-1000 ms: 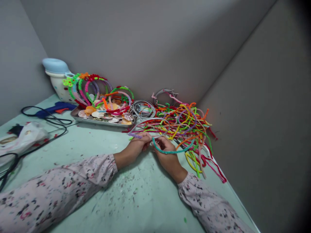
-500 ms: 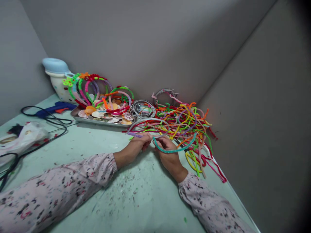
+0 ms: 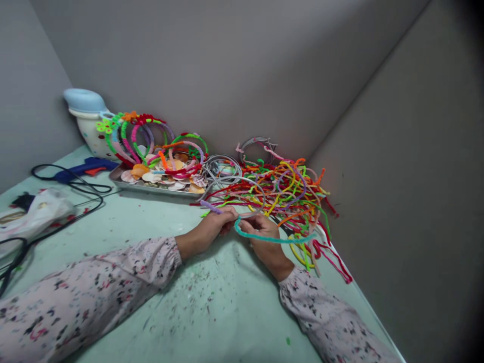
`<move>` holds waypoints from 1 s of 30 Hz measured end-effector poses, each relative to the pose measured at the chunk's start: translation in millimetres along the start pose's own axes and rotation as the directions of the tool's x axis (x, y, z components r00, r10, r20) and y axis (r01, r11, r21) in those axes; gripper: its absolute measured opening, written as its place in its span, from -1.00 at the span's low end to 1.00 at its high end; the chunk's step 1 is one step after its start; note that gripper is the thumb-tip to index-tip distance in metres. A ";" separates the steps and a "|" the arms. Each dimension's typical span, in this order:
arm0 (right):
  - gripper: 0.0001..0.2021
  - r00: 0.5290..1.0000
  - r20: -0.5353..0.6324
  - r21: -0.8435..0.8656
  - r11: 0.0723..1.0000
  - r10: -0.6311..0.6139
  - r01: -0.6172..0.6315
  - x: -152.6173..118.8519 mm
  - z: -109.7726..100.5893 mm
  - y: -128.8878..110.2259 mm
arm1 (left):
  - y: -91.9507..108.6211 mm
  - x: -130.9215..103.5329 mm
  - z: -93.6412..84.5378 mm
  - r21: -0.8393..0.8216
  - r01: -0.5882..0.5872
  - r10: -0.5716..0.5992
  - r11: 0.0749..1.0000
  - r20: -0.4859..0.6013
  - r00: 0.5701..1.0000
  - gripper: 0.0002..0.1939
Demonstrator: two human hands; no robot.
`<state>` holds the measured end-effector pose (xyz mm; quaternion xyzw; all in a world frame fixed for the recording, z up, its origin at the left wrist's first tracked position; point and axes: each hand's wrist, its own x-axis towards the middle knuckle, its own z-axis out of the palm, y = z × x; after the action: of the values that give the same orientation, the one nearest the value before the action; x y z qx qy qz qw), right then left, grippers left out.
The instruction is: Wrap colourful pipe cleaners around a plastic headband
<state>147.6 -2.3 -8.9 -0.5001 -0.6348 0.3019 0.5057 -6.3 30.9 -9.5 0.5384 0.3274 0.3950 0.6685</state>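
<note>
My left hand pinches a grey wire hoop near its purple-wrapped end. Facing it, my right hand has its fingers closed on the hoop, close to my left fingertips. A teal pipe cleaner starts at the fingertips, bends round and stretches to the right across my right hand. A pale pink stretch of the hoop shows between the hands. The fingertips partly hide where the teal piece meets the hoop.
Loose pipe cleaners lie heaped behind my right hand. Further left are coiled wire, a metal tray of shells and wrapped hoops, a blue glue gun, a black cable, a plastic bag and a lidded container.
The teal pipe cleaner's free end has swung down and outward to the right, so it lies straighter. The hoop has tilted a little. Both hands stay nearly in place.
</note>
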 end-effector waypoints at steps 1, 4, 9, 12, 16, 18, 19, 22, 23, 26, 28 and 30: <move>-0.88 1.000 -0.011 -0.007 1.000 -0.015 0.015 0.5 0.2 -0.9 | 0.6 -0.2 0.3 0.008 0.000 0.000 1.000 0.000 1.000 -0.85; -0.91 0.996 -0.035 -0.014 0.997 -0.078 0.078 2.1 1.1 -1.6 | 2.2 -0.9 1.6 0.026 -0.015 0.015 1.000 0.001 1.000 -0.84; -0.88 0.998 -0.058 -0.036 0.999 -0.031 0.029 1.8 1.4 1.5 | 5.5 -2.6 3.5 0.026 -0.050 0.050 0.998 0.018 0.999 -0.79; -0.84 0.997 -0.070 -0.021 1.000 0.020 -0.022 0.6 1.3 1.1 | 5.7 -2.6 3.6 0.047 -0.077 0.076 0.996 0.017 0.997 -0.76; -0.85 0.998 -0.057 0.050 0.999 0.020 -0.017 -0.3 2.2 -1.0 | 3.2 -0.6 3.5 0.058 -0.041 0.042 0.997 -0.007 0.999 -0.77; -0.85 0.999 -0.050 0.080 0.997 0.023 -0.019 -0.4 2.9 -1.3 | 2.7 0.1 4.2 0.055 -0.031 0.031 0.998 -0.013 0.999 -0.78; -0.84 0.998 -0.048 0.093 0.995 0.032 -0.027 -0.3 3.1 -1.3 | 2.8 0.2 4.6 0.051 -0.028 0.029 0.998 -0.013 1.000 -0.79; -0.84 0.997 -0.038 0.139 0.988 0.074 -0.069 0.1 3.6 -2.3 | 4.1 -0.2 5.9 0.032 -0.028 0.028 0.999 -0.009 1.000 -0.81; -0.84 0.995 -0.033 0.158 0.984 0.092 -0.085 0.3 3.7 -3.0 | 4.5 -0.5 6.2 0.029 -0.029 0.029 0.999 -0.007 1.000 -0.81; -0.83 0.988 -0.017 0.220 0.965 0.153 -0.145 1.0 3.6 -5.6 | 5.6 -1.7 6.7 0.027 -0.027 0.027 0.999 -0.005 1.000 -0.81; -0.81 0.982 -0.002 0.254 0.950 0.190 -0.183 1.7 3.5 -7.2 | 5.9 -2.5 6.8 0.029 -0.018 0.018 0.999 -0.012 1.000 -0.79; -0.80 0.977 0.013 0.284 0.936 0.213 -0.208 2.5 3.4 -8.5 | 5.5 -2.9 6.7 0.031 -0.023 0.024 0.999 -0.015 1.000 -0.77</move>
<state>141.6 -2.2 -1.5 -0.4902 -0.5233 0.4377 0.5425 -2.8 25.8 -2.7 0.5494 0.3321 0.4019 0.6529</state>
